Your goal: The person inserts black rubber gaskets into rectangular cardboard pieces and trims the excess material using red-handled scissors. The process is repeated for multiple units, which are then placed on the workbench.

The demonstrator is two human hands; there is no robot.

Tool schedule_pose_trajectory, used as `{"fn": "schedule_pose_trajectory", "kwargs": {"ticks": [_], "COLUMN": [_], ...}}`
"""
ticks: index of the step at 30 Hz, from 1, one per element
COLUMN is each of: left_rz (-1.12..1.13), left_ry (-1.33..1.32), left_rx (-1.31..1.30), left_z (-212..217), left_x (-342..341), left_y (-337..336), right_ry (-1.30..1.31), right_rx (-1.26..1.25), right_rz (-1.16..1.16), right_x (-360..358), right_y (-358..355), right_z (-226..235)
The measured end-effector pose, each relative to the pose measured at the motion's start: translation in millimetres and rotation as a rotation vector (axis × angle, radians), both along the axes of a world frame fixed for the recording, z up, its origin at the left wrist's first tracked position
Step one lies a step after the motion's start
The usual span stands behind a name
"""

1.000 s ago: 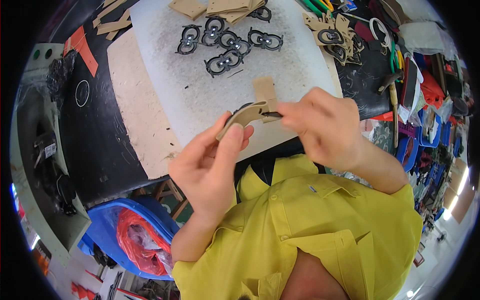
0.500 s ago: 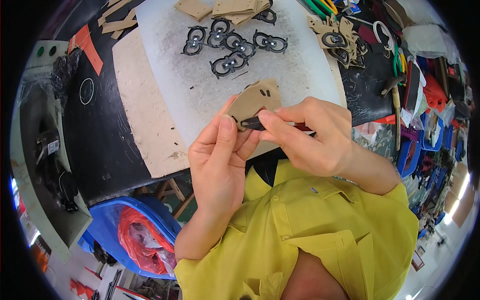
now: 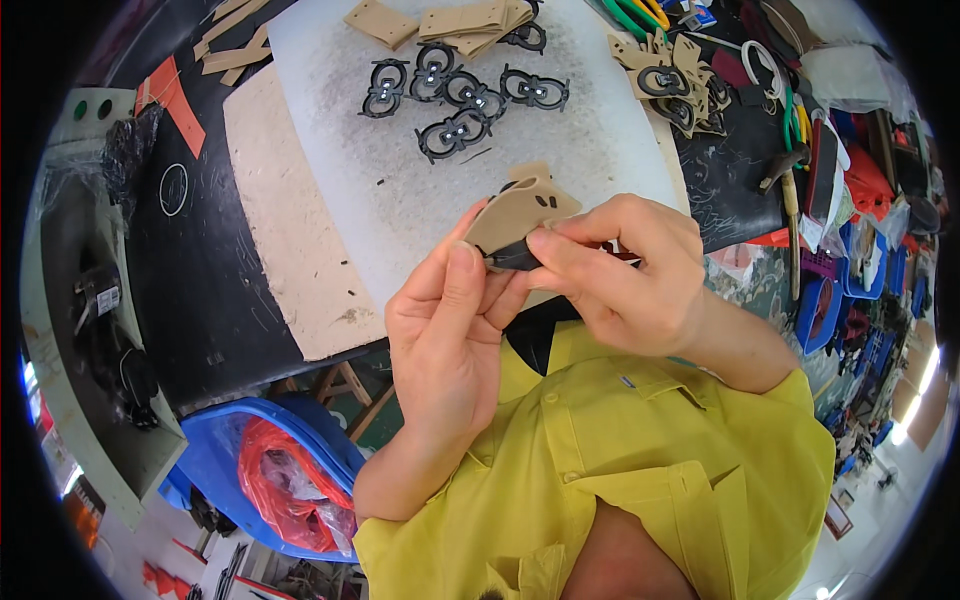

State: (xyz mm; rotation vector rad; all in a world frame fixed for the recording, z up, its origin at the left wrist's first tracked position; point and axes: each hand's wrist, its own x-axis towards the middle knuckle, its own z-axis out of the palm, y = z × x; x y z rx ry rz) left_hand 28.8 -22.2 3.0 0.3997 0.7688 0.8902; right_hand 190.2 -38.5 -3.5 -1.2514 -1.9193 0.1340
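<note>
**Working a dark tool against a slotted tan piece, near edge of the table**

Head view. Left hand (image 3: 448, 325): thumb on the near face, fingers behind, pinching the left end of a tan piece (image 3: 510, 222). Piece bent, raised over the near part of a white sheet (image 3: 345, 190), close to the table's near edge. Two dark slots by its right end; a bit of something black shows behind its upper rim.

Right hand (image 3: 640, 280): thumb and forefinger closed on a dark tool (image 3: 514, 257), some red showing behind the fingers. Tool's tip at the piece's lower left end, just beside the left thumb. Whether it enters a slot, cannot tell.

White sheet lies over a beige board (image 3: 285, 245), both on the black table (image 3: 190, 310). Toward the sheet's far edge, five black double-loop frames (image 3: 452, 133) in a loose cluster, some touching. A sixth beside a stack of tan pieces (image 3: 470, 25), farther back.

Far left corner of the table: tan strips (image 3: 235, 58). Along its left side: orange strip (image 3: 180, 112), and nearer, a thin pale ring (image 3: 161, 190). Toward the far right corner: a heap of tan pieces with black frames (image 3: 690, 52).

Below the near edge, left: blue bin (image 3: 212, 440), red plastic bag (image 3: 262, 478) inside.
</note>
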Motion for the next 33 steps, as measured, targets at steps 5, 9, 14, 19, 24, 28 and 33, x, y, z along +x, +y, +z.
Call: {"fn": "schedule_pose_trajectory", "kwargs": {"ticks": [5, 9, 14, 19, 24, 28, 33], "left_rz": [-0.003, 0.003, 0.072, 0.115, 0.055, 0.206, 0.136], "left_ry": [0.002, -0.002, 0.116, 0.426, 0.518, 0.511, 0.862], "left_rx": [0.013, 0.021, 0.091, 0.43, 0.582, 0.689, 1.227], "left_z": [1.0, 0.5, -0.2, -3.4, -12.4, -11.9, -22.8], "left_x": [1.9, 2.3, 10.4, 13.7, 8.4, -2.8, -0.3], "left_y": [-0.6, -2.1, -7.7, -19.4, -13.9, 1.9, 13.3], "right_ry": [0.039, 0.051, 0.109, 0.317, 0.532, 0.765, 1.604], "right_rx": [-0.06, -0.048, -0.198, -0.49, -0.802, -1.023, -1.194], "right_rz": [0.02, 0.043, -0.007, -0.069, -0.07, 0.101, 0.08], "right_x": [4.4, 6.5, 5.4, 2.1, 3.3, 18.1, 12.5], "right_y": [-0.9, -1.1, -8.2, -7.9, -5.7, -7.4, -4.0], "right_z": [5.1, 3.2, 4.8, 15.8, 18.3, 11.1, 9.5]}}
